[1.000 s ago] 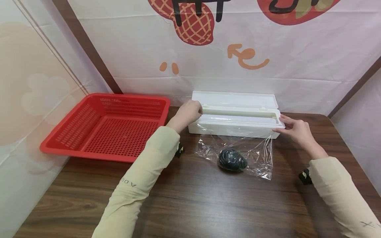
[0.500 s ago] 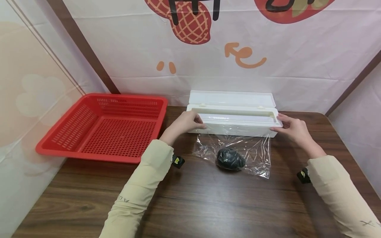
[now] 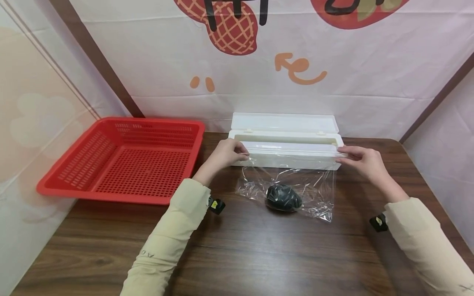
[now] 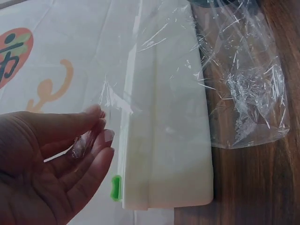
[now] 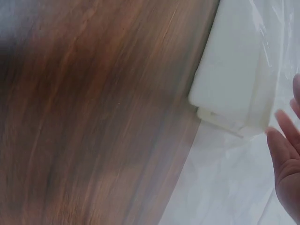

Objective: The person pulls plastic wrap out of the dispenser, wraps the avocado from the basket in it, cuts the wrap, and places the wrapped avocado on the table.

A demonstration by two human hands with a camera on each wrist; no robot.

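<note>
A long white cling film dispenser stands at the back of the table, its lid tipped up and a film roll inside. Clear cling film stretches from it down onto the table. Bunched film sits between the thumb and fingers of my left hand, which pinches it at the dispenser's left end. My right hand is at the right end, thumb and forefinger tips apart beside the film's edge. A dark, rounded, oblong object lies where the film spreads. The left wrist view shows a green slider.
To the left sits a red perforated plastic basket. A printed white cloth hangs right behind the dispenser. The brown wooden table extends toward me, and a small dark device is at the left cuff.
My left hand has come forward and down from the dispenser's top left, lifting the film's edge. My right hand has slid off the dispenser's end toward the film. The view has shifted slightly.
</note>
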